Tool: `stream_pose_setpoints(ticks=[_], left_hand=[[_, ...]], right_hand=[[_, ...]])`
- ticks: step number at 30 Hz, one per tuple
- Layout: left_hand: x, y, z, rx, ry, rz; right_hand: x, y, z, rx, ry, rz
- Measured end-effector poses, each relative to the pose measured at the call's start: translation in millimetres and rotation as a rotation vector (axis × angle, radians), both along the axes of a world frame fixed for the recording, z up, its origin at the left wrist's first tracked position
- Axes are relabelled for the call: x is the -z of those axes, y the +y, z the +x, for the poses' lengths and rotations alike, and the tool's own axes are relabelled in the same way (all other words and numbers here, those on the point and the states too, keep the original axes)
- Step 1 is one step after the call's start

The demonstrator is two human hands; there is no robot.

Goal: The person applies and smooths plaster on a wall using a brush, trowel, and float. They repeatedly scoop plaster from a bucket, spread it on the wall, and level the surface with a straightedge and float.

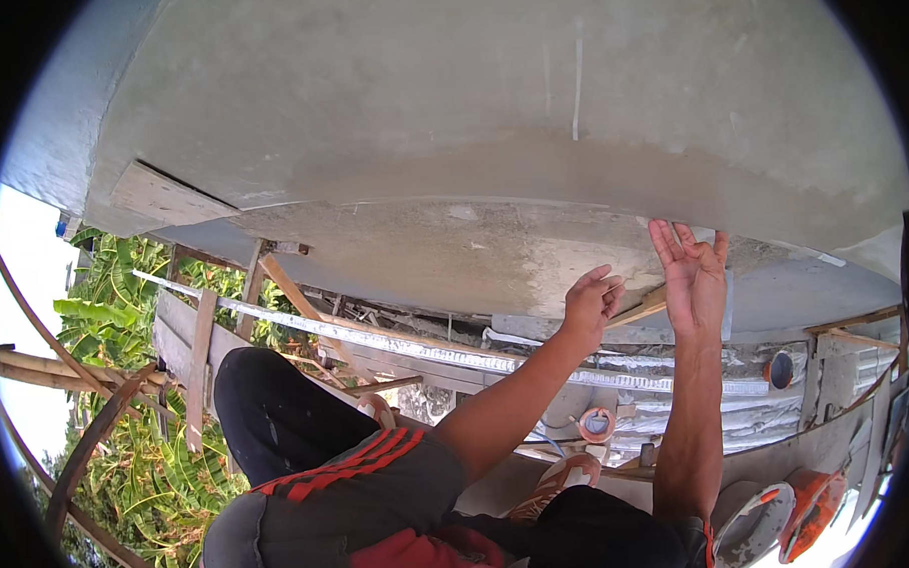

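The right hand [691,274], fingers loosely spread, is at the near edge of the far grey plastered wall [448,104]; whether the half-curled left hand [587,304] holds something, I cannot tell.

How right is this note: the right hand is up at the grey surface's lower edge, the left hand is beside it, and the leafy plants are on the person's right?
Not quite: the plants are on the person's left, as the head view shows. The rest holds: the right hand is up at the grey surface's lower edge, the left hand beside it.
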State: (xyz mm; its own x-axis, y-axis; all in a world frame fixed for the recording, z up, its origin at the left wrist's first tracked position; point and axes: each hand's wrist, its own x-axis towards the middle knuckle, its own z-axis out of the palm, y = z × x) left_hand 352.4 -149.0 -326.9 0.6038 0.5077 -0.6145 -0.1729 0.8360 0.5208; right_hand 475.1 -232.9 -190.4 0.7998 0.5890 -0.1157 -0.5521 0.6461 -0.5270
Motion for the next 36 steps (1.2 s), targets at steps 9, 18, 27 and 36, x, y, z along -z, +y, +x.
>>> stream_pose_setpoints(ticks=[9, 18, 27, 36], left_hand=[[-68, 206, -198, -0.808, 0.164, 0.435], [-113, 223, -184, -0.904, -0.187, 0.493], [-117, 221, -172, -0.937, -0.151, 0.564], [-111, 229, -171, -1.004, -0.025, 0.618]], right_hand=[[4, 3, 1, 0.027, -0.131, -0.057], [15, 1, 17, 0.028, -0.075, 0.017], [19, 0, 22, 0.018, -0.096, 0.016], [30, 0, 24, -0.028, -0.129, 0.036]])
